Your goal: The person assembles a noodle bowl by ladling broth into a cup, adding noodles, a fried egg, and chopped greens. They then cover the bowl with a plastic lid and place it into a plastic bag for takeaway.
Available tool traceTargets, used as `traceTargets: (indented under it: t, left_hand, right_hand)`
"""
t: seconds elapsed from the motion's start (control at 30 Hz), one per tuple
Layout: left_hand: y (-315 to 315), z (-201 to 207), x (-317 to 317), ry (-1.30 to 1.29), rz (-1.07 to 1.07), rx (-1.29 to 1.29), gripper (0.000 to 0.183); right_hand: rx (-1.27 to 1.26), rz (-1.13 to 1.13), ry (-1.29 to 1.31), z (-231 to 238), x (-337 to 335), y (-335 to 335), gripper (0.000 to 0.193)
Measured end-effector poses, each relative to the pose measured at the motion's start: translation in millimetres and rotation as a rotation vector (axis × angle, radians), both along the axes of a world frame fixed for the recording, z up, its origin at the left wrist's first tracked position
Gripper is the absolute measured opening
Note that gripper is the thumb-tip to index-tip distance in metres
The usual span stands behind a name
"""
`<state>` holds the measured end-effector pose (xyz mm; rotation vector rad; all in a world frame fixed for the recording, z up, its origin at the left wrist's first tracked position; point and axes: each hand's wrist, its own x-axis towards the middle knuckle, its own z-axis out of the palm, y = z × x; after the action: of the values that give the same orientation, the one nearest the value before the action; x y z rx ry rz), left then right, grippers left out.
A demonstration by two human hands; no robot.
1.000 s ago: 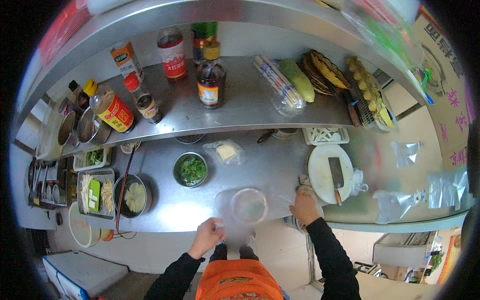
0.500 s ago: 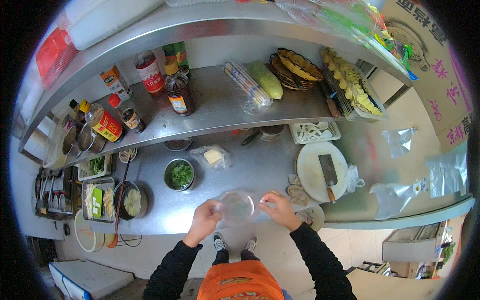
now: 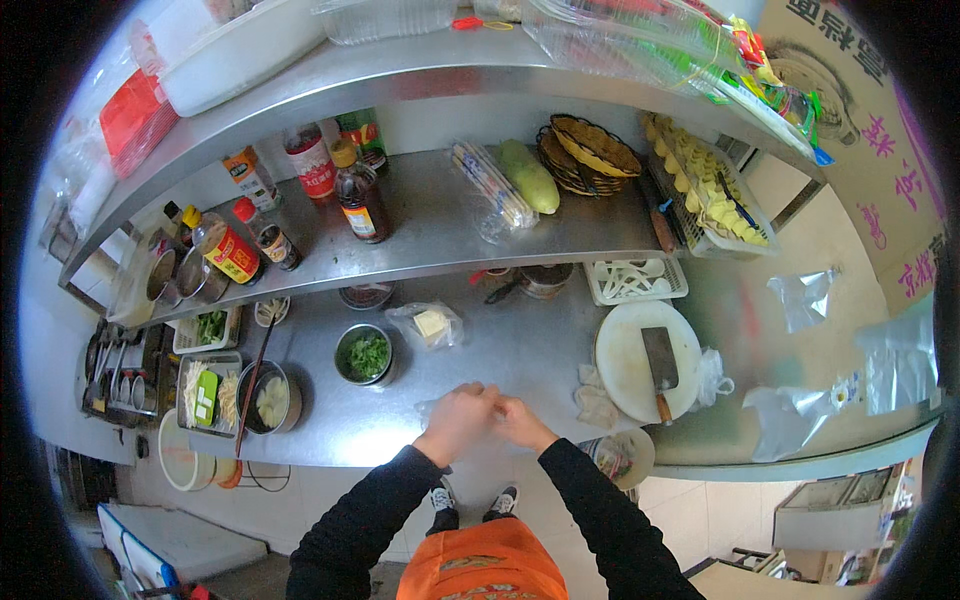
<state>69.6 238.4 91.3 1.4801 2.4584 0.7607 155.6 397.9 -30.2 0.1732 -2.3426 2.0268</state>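
My left hand [image 3: 458, 418] and my right hand [image 3: 517, 422] are pressed together over the front edge of the steel counter [image 3: 520, 345], fingers closed on a clear plastic bag [image 3: 428, 409]. Only a small crumpled part of the bag shows to the left of my left hand; what is in it is hidden. Just behind my hands stand a metal bowl of chopped greens [image 3: 365, 354] and a small clear bag with a pale block inside [image 3: 430, 325].
To the right lies a round white cutting board [image 3: 625, 365] with a cleaver [image 3: 660, 362] on it, and a crumpled cloth [image 3: 598, 405] beside it. A pot [image 3: 268, 400] and food trays [image 3: 208, 392] sit at left. Sauce bottles [image 3: 360, 195] stand on the shelf above.
My hands have come together from either side of the clear round bag, which has been gathered up between them. The view has shifted slightly toward the counter.
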Motion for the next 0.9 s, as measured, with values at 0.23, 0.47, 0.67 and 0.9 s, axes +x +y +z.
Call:
traceTargets:
  t: [0.23,0.47,0.67,0.9]
  left_hand:
    - [-27.6,-49.6,-22.3,-0.494,0.283,-0.005,0.019]
    - [-40.8,-76.8,-25.0,-0.808,0.436,0.220,0.017]
    - [-41.1,-52.7,21.8,-0.075,0.301,0.248,0.012]
    - [-29.8,-70.9,-19.1,-0.504,0.312,0.410,0.026]
  right_hand:
    - [0.261,0.101,-0.102,15.4,-13.5,3.2,0.020]
    - [-0.044,0.135,-0.238,15.2,-28.9,-3.7,0.015]
    - [-0.413,0.111,-0.429,-4.5,-40.7,9.5,0.012]
    - [0.771,0.185,0.180,34.4,-37.8,9.5,0.013]
